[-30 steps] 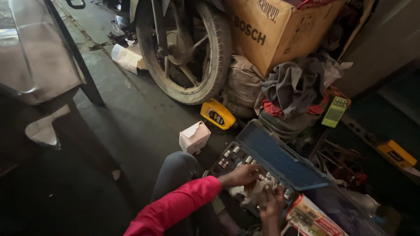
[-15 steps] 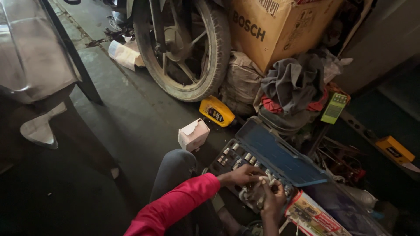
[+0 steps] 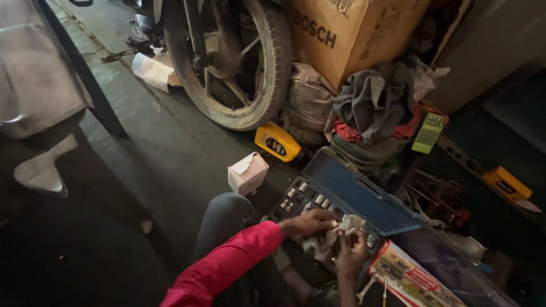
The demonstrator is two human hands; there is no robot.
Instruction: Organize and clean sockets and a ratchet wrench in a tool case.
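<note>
Motorcycle wheel [image 3: 227, 62] standing on the concrete floor [image 3: 148, 165], cardboard box [image 3: 352, 34] just beside. Open blue socket case [image 3: 341, 196] lying nearer. Both hands, left [image 3: 310, 223] and right [image 3: 351, 254], closed around a crumpled grey rag [image 3: 330, 239] over the case.

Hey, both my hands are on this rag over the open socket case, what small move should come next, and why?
Probably lift the pale rag clear of the open blue socket case. The left hand and right hand both pinch it directly over the socket rows, so it hides some of them. What the rag wraps, if anything, cannot be seen.
</note>
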